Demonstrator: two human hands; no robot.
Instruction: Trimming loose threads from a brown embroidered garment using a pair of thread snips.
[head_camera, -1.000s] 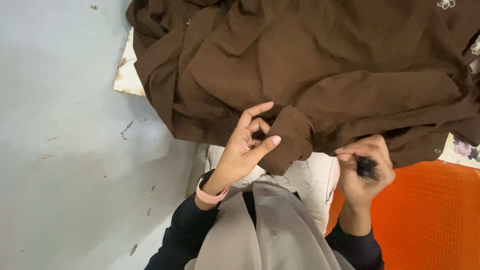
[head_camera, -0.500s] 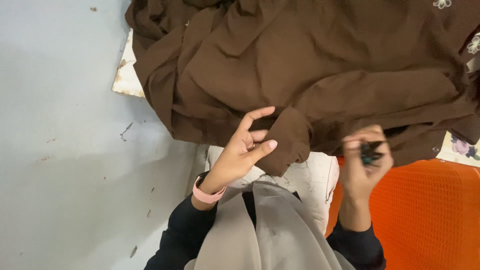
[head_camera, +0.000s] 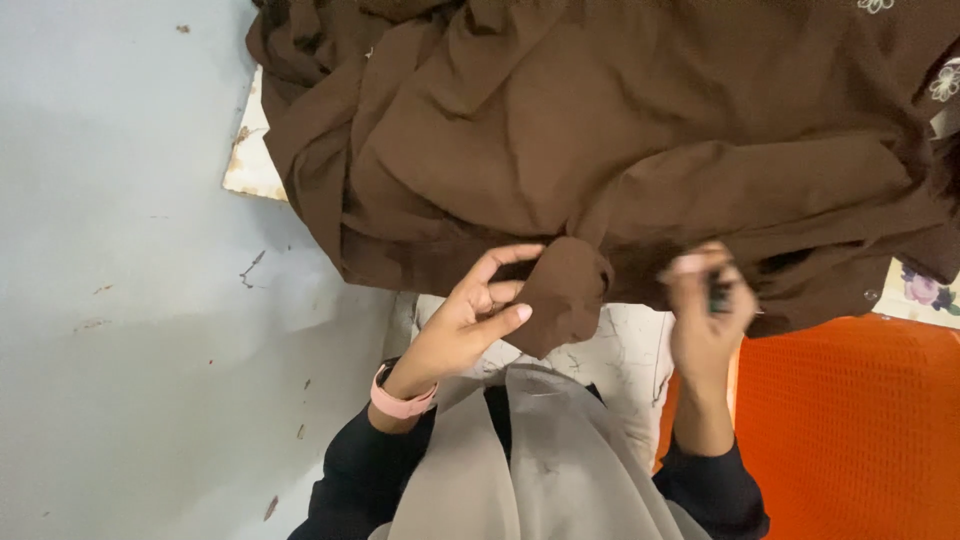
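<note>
Closest in you've got the person's grey scarf ends (head_camera: 545, 470) hanging down over black sleeves, and a pink wristband (head_camera: 400, 400) on the left wrist. Left hand (head_camera: 470, 320) is pinching a rolled-up fold of the brown fabric (head_camera: 600, 150), thumb and fingers grasping the little bunched tip just right of it. Right hand (head_camera: 705, 320) is blurry, but it looks clenched around a small dark object (head_camera: 718, 296); can't tell what that is, could be a tool or a clip. To the right there's an orange mesh surface (head_camera: 850, 420), and under the hands a cracked white bench (head_camera: 620, 360). The rest of the fabric is heaped up further away, spilling over the bench's far left corner above the pale grey floor (head_camera: 120, 300).

What could go wrong, as I see it: that pinch only has the tip, so the heap's weight dragging off the edge could pull the fold free. Also, with the right hand so close, whatever it's holding could snag the cloth or poke a finger.
</note>
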